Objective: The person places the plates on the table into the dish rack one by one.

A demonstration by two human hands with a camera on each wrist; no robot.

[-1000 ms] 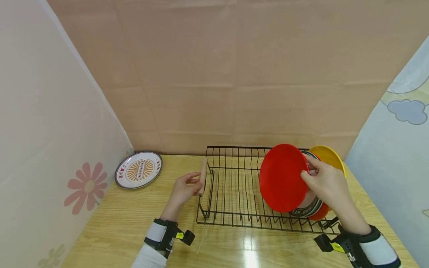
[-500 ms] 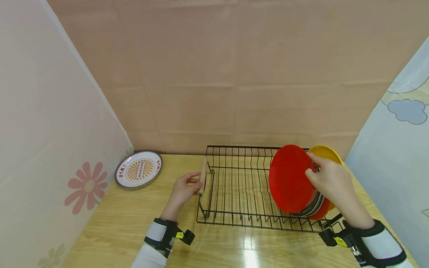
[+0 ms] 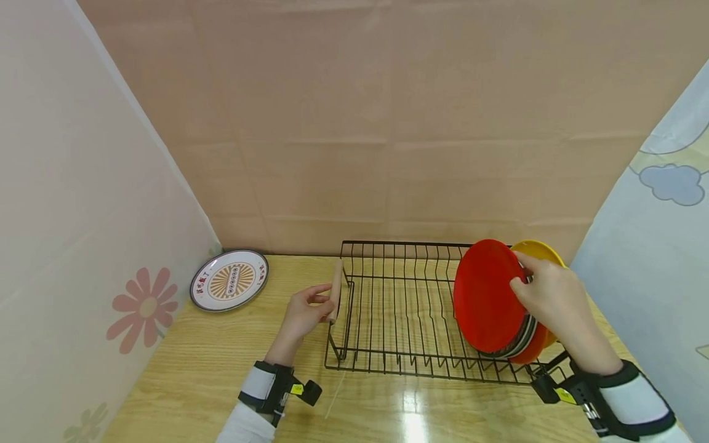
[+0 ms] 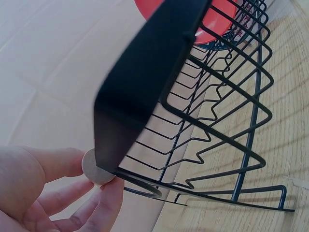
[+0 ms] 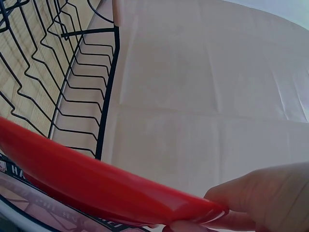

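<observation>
A black wire dish rack [image 3: 396, 314] stands on the wooden table. My right hand [image 3: 545, 295] grips the rim of a red plate [image 3: 487, 295] that stands on edge at the rack's right end, against a black-and-white rimmed plate [image 3: 523, 343], an orange plate and a yellow plate [image 3: 540, 251]. In the right wrist view my fingers [image 5: 260, 198] pinch the red plate's [image 5: 96, 183] edge. My left hand [image 3: 304, 311] holds the rack's wooden handle [image 3: 335, 295] at the left end; the left wrist view shows fingers [image 4: 67, 188] round the handle's end [image 4: 95, 168].
A patterned plate [image 3: 229, 280] lies flat on the table at the back left. A beige wall stands behind, with a flowered screen at left and a cloud-print screen at right. The rack's left and middle slots hold nothing.
My right hand has carried the red plate to the right and turned it more upright, closing it against the stacked plates. My left hand has stayed on the handle.
</observation>
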